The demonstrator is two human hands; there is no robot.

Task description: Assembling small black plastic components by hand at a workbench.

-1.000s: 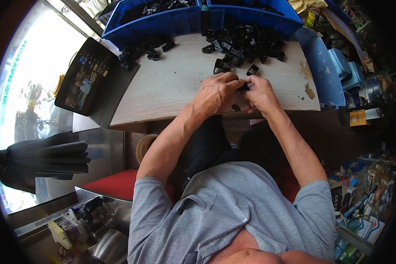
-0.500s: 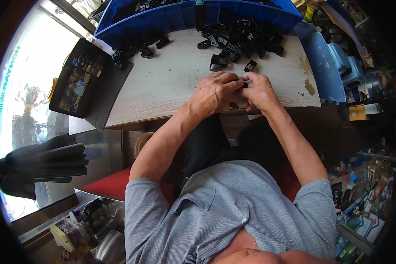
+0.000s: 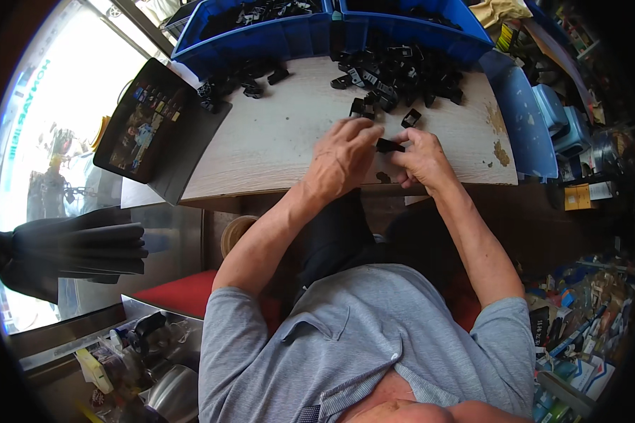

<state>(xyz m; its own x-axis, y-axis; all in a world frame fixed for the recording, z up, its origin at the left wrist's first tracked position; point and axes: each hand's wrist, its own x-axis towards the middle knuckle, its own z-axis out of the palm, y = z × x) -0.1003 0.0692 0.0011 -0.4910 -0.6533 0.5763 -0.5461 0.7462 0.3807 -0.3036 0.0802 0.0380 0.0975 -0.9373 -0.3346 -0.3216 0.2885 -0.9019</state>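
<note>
Over the near edge of the table, my right hand point(image 3: 422, 159) pinches a small black plastic part point(image 3: 389, 146) between its thumb and fingers. My left hand point(image 3: 341, 151) is curled at the part's other end, closed on it; its thumb is mostly hidden and its fingertips are slightly blurred. Just beyond the hands lie a black square-framed piece point(image 3: 411, 118) and another small black piece point(image 3: 360, 108). Farther back is a heap of black plastic parts point(image 3: 395, 77). A smaller group of black parts point(image 3: 252, 87) lies at the back left.
Two blue bins point(image 3: 261, 44) holding black parts line the back of the white worn table point(image 3: 275, 141). A tablet in a dark folding case point(image 3: 140, 127) leans at the left. Light-blue containers point(image 3: 568, 130) stand beyond the right edge. Cluttered goods point(image 3: 578, 331) fill the lower right.
My hands have moved slightly apart, and more of the black part shows between them. The left fingers have lifted a little. The whole view has shifted slightly.
</note>
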